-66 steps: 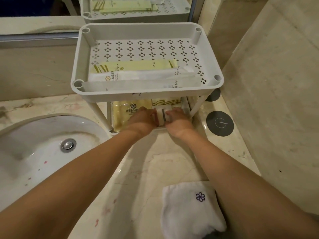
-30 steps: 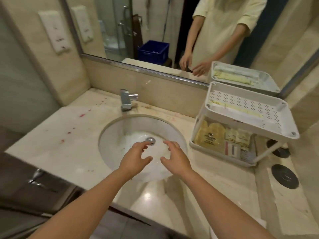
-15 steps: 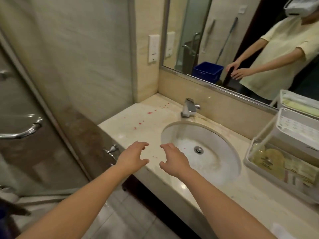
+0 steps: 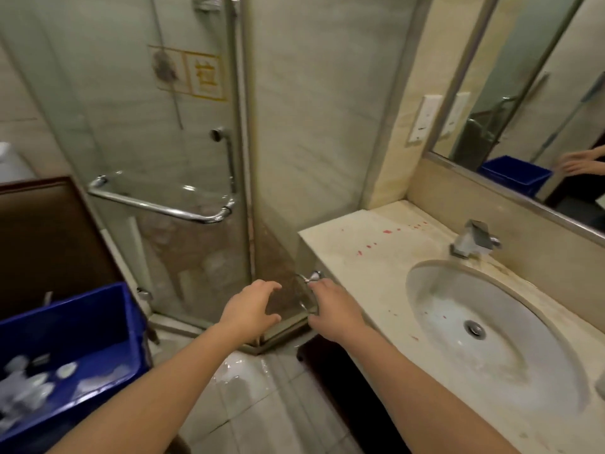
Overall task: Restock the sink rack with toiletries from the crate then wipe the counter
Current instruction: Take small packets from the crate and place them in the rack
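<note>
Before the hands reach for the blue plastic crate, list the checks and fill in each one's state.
1. Left hand empty: ok, open, holds nothing.
2. Right hand empty: ok, open, holds nothing.
3. Blue plastic crate in view: ok, lower left.
4. Small white toiletries in the crate: ok, several, blurred.
5. Beige marble counter clean: not ok, red spots on it.
</note>
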Motion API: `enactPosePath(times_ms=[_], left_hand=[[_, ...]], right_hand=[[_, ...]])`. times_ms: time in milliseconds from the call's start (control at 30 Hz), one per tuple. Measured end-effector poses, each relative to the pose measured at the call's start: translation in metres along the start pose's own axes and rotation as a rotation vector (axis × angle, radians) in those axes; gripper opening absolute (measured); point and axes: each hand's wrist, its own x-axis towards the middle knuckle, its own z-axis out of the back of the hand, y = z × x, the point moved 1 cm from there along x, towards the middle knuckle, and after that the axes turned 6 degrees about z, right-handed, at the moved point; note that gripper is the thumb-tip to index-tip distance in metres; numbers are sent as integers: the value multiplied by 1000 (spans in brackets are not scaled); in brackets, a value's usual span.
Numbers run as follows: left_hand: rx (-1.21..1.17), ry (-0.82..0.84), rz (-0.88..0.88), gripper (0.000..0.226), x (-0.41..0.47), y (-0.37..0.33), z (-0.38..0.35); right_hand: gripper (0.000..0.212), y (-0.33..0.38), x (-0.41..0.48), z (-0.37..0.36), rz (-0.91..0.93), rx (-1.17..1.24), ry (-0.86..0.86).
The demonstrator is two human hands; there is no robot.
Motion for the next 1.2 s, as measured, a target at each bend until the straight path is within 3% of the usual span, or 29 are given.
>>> enactPosePath(times_ms=[633, 833, 967, 1200], left_hand=[[-108, -215, 592, 66, -82, 173, 68], [-112, -252, 775, 65, -87, 205, 74], [-105, -280, 866, 64, -90, 218, 73], [-79, -298, 995, 64, -103, 236, 73]], right_hand=[[67, 191, 126, -54, 567, -25, 237], [53, 232, 169, -69, 766, -7, 294], [62, 253, 188, -83, 866, -46, 331], [57, 287, 205, -108, 1011, -114, 403]])
